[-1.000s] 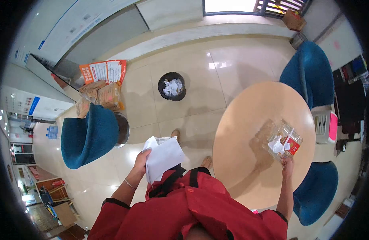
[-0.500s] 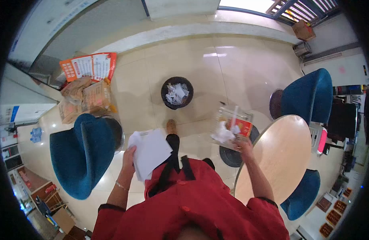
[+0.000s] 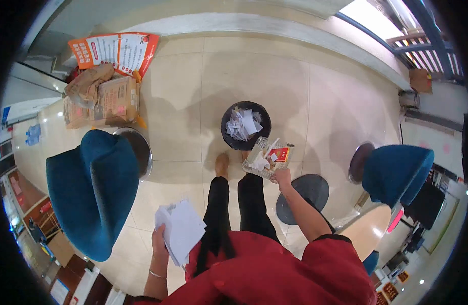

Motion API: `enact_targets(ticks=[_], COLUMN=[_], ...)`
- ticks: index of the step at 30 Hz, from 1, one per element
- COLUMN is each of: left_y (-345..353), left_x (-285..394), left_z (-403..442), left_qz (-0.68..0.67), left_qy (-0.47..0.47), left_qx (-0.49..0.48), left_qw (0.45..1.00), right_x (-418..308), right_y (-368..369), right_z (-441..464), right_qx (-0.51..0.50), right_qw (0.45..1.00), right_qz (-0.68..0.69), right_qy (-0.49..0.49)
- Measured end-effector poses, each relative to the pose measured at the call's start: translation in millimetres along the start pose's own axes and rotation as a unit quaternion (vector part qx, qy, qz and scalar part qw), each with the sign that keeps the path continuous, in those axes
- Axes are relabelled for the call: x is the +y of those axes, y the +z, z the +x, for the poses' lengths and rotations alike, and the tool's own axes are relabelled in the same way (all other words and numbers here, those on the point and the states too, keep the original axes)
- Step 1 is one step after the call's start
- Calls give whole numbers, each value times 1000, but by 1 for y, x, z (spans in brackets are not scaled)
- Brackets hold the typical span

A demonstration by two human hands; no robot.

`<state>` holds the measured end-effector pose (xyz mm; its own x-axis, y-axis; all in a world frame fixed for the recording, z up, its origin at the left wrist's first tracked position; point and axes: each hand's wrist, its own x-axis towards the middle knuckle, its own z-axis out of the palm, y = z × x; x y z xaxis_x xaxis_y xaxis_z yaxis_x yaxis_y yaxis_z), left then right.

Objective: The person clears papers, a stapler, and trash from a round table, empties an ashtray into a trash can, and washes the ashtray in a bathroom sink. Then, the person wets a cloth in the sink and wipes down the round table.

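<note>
A stack of white paper sheets (image 3: 182, 230) is gripped along its left edge by my left hand (image 3: 159, 244). My right hand (image 3: 281, 177) pinches the near right edge of a clear plastic tray (image 3: 254, 172). Crumpled white tissue (image 3: 260, 161) and a red-and-yellow packet (image 3: 280, 154) lie in that tray. Just beyond it stands a round black waste bin (image 3: 267, 111), partly filled with scrap paper (image 3: 241, 124). The tray's far edge overlaps the bin's near rim in view; whether they touch I cannot tell.
A teal chair (image 3: 94, 188) stands at left, another teal chair (image 3: 394, 170) at right. Cardboard boxes (image 3: 114, 99) and an orange-white printed bag (image 3: 119, 53) lie at upper left. A round wooden table (image 3: 368, 226) with a dark base (image 3: 304, 198) is at right.
My right hand has carried the tray left, closer to the bin. The view has shifted forward, and both legs now show. My left hand still holds the paper, lower in view.
</note>
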<state>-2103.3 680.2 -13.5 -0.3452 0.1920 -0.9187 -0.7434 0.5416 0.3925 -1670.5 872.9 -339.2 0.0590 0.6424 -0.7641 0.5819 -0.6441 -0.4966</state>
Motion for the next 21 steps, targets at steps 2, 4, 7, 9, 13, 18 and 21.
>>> enact_targets(ticks=[2, 4, 7, 9, 13, 18, 21], left_y=[-1, 6, 15, 20, 16, 22, 20], left_x=[-15, -22, -28, -25, -32, -28, -25], left_z=[-5, -10, -17, -24, -22, -24, -29], left_qz=[-10, -29, -70, -72, -87, -81, -91], left_qy=[-13, -34, -61, -39, -48, -36, -24], left_qx=[26, 31, 61, 44, 110, 110, 116], left_qw=[1000, 999, 994, 996, 989, 990, 989], right_x=[-51, -103, -127, -143, -172, -194, -192], right_y=[2, 8, 25, 35, 40, 46, 25], right_z=[0, -1, 43, 63, 77, 81, 73], right_qx=[-8, -5, -34, -65, 1, 16, -27], right_qw=[991, 970, 987, 989, 982, 957, 968], right_qz=[96, 169, 51, -55, -132, -262, -131], right_qy=[92, 174, 151, 118, 134, 120, 214])
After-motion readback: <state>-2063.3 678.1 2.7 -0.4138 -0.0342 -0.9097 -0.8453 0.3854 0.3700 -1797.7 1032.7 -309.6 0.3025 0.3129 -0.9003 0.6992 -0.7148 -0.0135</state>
